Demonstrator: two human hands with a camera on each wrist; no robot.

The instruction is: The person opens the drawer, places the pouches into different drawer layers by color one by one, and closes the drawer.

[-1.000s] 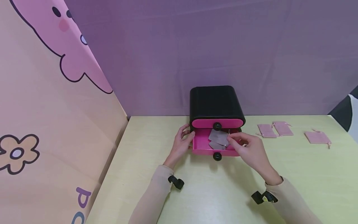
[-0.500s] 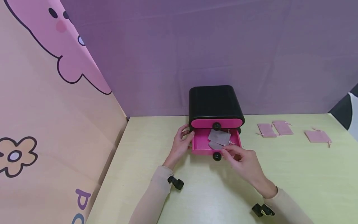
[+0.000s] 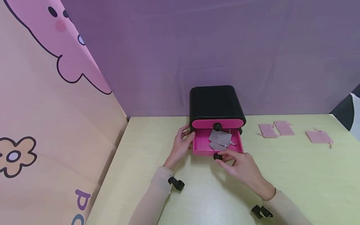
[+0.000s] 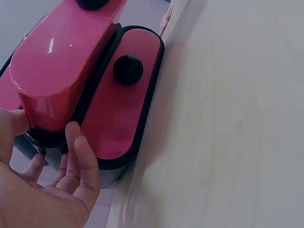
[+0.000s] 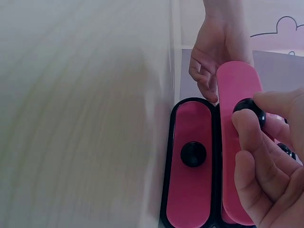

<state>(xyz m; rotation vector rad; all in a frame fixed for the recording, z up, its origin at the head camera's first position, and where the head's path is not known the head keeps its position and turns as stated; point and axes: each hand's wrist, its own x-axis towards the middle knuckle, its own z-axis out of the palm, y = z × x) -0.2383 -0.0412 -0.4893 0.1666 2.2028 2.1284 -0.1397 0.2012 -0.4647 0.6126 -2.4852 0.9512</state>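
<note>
Right hand (image 3: 241,167) has moved, pinching the long crosswise drawer front's (image 3: 202,153) person-facing knob (image 3: 217,156); left hand (image 3: 181,146) grips the cabinet (image 3: 216,103).

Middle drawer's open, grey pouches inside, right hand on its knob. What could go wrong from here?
1. Pinched fingers: the left-hand grip has its fingertips right beside the open drawer; if the right-hand grip pushes the knob, they might get nipped.
2. Snag: a drawstring on the grey pouches trails toward the drawer's right wall and could catch.
</note>
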